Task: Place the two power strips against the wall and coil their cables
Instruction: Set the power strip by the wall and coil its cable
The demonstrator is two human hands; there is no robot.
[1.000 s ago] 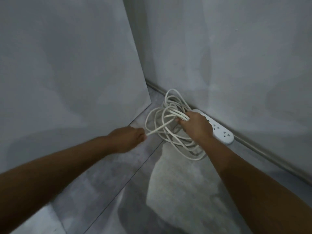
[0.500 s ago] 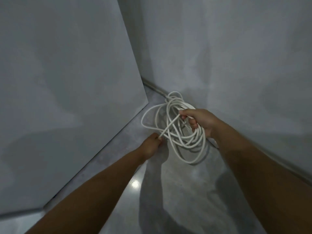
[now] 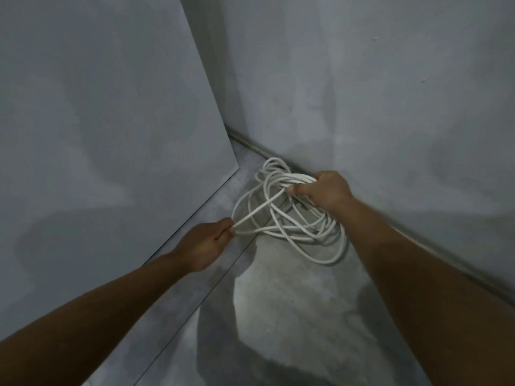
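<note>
Grey walls (image 3: 362,93) meet a concrete floor (image 3: 278,302) where the right hand (image 3: 328,192) grips a coiled white cable (image 3: 292,227) near the baseboard; the left hand (image 3: 204,243) pinches one strand.

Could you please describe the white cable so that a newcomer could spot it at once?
Look at the grey floor where the two walls meet. There lies a loose bundle of white cable, the only white thing, gripped by the right hand.
</note>
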